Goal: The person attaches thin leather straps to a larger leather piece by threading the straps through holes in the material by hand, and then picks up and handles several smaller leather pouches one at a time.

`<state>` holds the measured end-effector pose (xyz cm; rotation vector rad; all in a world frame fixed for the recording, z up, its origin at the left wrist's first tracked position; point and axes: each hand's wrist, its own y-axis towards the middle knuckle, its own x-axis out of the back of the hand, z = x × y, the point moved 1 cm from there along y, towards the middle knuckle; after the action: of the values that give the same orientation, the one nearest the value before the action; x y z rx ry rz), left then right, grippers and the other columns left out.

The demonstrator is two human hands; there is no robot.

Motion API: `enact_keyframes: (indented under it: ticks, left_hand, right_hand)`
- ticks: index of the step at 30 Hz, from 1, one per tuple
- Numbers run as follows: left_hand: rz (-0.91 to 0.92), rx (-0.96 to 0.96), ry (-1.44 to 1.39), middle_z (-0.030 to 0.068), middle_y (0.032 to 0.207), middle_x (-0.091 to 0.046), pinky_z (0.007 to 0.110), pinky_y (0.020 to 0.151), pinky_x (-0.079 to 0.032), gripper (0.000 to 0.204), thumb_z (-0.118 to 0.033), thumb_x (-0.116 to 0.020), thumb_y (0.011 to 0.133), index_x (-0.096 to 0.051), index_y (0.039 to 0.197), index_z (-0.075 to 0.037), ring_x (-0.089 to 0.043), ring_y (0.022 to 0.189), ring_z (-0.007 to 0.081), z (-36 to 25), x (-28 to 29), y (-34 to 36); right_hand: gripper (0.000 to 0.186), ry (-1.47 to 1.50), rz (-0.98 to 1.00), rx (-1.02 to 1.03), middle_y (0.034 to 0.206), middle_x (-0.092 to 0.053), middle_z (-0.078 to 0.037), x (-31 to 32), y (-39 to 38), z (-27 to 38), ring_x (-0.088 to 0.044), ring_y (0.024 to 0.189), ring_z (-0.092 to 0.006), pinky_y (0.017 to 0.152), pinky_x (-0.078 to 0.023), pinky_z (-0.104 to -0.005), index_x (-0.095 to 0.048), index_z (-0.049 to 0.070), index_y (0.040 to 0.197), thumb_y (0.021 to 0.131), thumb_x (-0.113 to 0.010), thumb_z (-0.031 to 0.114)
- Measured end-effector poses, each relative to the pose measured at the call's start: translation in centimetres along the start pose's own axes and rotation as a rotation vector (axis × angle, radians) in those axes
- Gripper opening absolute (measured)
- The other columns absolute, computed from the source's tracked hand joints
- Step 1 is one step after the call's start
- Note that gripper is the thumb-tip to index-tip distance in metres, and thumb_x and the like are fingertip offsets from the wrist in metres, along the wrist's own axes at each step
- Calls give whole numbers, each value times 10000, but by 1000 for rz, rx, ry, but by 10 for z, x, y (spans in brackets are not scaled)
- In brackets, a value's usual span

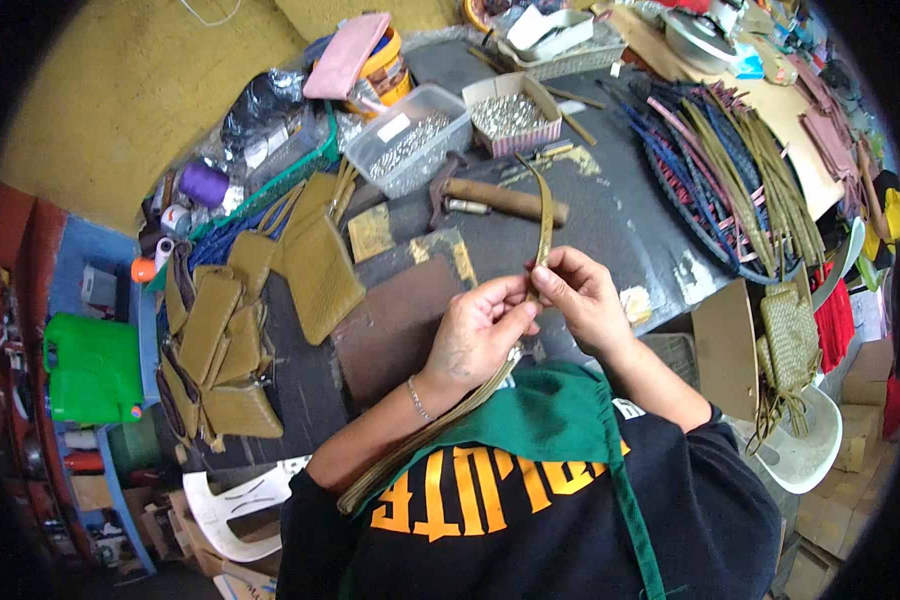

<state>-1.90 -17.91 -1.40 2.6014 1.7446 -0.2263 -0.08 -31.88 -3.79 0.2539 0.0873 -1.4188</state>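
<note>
Both my hands hold one long olive-green woven strap (544, 215) over the dark worktable (620, 225). My left hand (482, 330) pinches it from the left and my right hand (582, 295) pinches it just beside, fingertips nearly touching. The strap's upper end curves up past the hands. Its lower part runs down along my left forearm toward a bundle of similar straps (410, 455) at my lap. A green apron (545, 415) lies over my dark top.
Olive woven pouches (220, 340) are piled at the table's left. A wooden-handled hammer (500, 198), a clear tub of metal fittings (407, 140) and a box of rivets (510, 115) lie behind. Coloured woven straps (730, 175) fan out at the right. A white chair (805, 450) holds a woven bag.
</note>
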Motion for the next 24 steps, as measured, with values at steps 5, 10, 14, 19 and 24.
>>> enact_keyframes:
  ticks: [5,10,14,19,24]
  left_hand:
    - [-52,-8,163,55,797,-591,188,645,-430,181,-96,-503,823,-543,928,46,-540,728,72,-17,1,-12]
    - [118,13,703,119,769,-592,275,665,-435,350,-267,-409,852,-562,804,45,-572,711,177,-38,19,-19]
    - [155,-24,673,119,768,-587,264,672,-440,198,-110,-446,803,-555,804,55,-576,738,172,-42,17,-25]
    - [76,-48,521,94,788,-578,226,681,-446,87,24,-471,774,-544,802,64,-574,772,142,-29,24,-26]
    - [-32,4,290,74,795,-563,193,665,-443,71,18,-477,800,-533,807,61,-568,839,142,-23,25,-29]
  right_hand:
    - [190,185,64,-240,702,-555,4,7,0,12,-490,574,-39,525,-395,-160,-569,8,849,821,-525,191]
    - [187,399,1,-246,680,-560,-45,10,0,1,-500,485,-70,443,-394,-164,-504,47,857,838,-492,233]
    - [185,453,5,-225,689,-563,-47,8,0,1,-507,499,-70,451,-399,-165,-502,42,869,841,-486,224]
    - [167,454,28,-213,746,-572,-61,13,1,-1,-538,572,-84,499,-419,-173,-494,30,937,816,-522,142]
    - [240,458,60,-202,799,-576,-73,1,-3,10,-550,662,-114,577,-443,-201,-486,31,981,756,-569,38]
